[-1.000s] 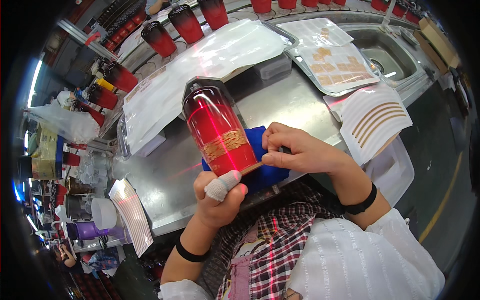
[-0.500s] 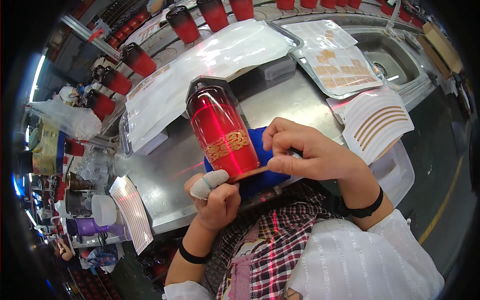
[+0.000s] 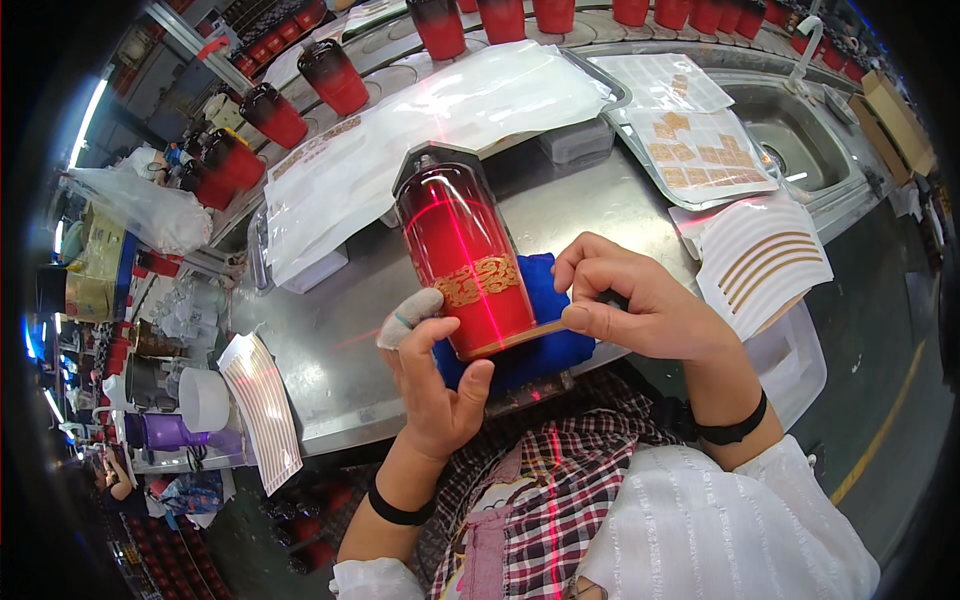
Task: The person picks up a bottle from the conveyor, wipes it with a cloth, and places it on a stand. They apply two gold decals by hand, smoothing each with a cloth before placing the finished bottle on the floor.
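Note:
A glossy red bottle (image 3: 470, 235), dark toward its neck, lies tilted on a blue cloth (image 3: 545, 290), its base toward me. A gold patterned band (image 3: 482, 280) wraps its lower part. Along the base edge runs a thin gold-brown strip (image 3: 535, 334). My right hand (image 3: 640, 305) pinches the strip's right end between thumb and fingers, just off the bottle. Beside the base on the left, my left hand (image 3: 435, 375) has its thumb and fingers apart. A grey cloth finger cover (image 3: 410, 315) on it is near or touching the bottle's side; I cannot tell which.
A sheet with gold curved strips (image 3: 765, 255) lies at right, another striped sheet (image 3: 262, 410) at left. Gold decal sheets (image 3: 700, 150) rest on a tray near the sink (image 3: 800, 125). White sheets (image 3: 430, 110) cover the back; red-black bottles (image 3: 333, 78) line the far edge.
My left hand has opened and let go of the strip's left end, its finger moving up beside the bottle. My right hand keeps its pinch. The whole view has shifted slightly.

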The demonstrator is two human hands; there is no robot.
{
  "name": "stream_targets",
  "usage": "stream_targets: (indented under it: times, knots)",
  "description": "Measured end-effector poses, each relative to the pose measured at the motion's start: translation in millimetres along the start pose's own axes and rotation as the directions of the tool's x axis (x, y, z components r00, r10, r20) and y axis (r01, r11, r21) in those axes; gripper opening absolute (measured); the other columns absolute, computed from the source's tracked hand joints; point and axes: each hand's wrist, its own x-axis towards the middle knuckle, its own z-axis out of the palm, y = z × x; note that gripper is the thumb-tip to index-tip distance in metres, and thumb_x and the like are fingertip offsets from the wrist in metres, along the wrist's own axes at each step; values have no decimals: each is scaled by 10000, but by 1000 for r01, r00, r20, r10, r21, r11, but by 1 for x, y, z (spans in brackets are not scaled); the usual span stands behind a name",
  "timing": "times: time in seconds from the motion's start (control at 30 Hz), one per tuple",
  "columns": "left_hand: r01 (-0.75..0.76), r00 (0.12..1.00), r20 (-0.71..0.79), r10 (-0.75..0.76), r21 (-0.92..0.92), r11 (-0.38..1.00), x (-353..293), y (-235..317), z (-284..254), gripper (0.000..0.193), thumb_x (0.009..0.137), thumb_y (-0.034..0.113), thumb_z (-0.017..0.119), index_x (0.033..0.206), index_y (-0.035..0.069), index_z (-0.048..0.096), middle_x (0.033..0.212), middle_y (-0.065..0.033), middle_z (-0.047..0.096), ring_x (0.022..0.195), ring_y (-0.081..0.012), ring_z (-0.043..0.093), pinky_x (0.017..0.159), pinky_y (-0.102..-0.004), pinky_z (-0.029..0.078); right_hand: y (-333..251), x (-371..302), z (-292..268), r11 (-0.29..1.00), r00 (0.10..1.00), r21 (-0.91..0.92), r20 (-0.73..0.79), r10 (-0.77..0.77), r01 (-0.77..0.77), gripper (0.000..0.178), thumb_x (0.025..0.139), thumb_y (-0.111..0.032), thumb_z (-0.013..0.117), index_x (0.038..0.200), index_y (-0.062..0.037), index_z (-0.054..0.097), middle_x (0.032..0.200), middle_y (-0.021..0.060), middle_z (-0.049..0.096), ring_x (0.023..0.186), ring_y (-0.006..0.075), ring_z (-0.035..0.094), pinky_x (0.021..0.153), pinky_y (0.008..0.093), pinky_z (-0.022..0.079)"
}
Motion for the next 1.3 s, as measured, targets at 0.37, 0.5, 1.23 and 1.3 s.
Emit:
stream_targets:
  times: [0.37, 0.5, 1.23, 1.3]
  knots:
    - [82, 995, -57, -79, 39, 996, 8, 6, 11, 366, 899, 265, 633, 1143, 39, 478, 1265, -208, 477, 1187, -332, 409, 1038, -442, 252, 18, 0, 0, 990, 993, -74, -20, 116, -117, 215, 895, -176, 656, 799, -7, 563, 999, 61, 508, 882, 123, 472, 759, 262, 398]
    - [82, 985, -144, -93, -79, 993, 2, 2, 14, 312, 902, 212, 621, 1135, 44, 498, 1215, -181, 521, 1138, -331, 435, 1008, -447, 287, 17, 0, 0, 988, 991, -71, -10, 134, -135, 208, 897, -175, 654, 817, -2, 571, 997, 58, 509, 886, 128, 473, 765, 263, 399]
    - [-604, 796, 195, 573, 202, 771, 16, -9, 4, 252, 530, 85, 741, 751, 149, 640, 1051, -8, 583, 910, -244, 482, 704, -382, 407, 24, 1, 0, 984, 989, -97, 8, 151, -149, 251, 907, -225, 659, 839, 2, 575, 976, 59, 506, 884, 146, 473, 771, 272, 396]
    - [-584, 812, 167, 560, 197, 788, 9, -12, 1, 252, 531, 71, 740, 747, 145, 634, 1047, -12, 584, 910, -248, 485, 696, -381, 414, 23, 3, 0, 983, 987, -90, 13, 159, -157, 253, 907, -230, 658, 840, 0, 576, 973, 59, 504, 884, 146, 473, 770, 273, 396]
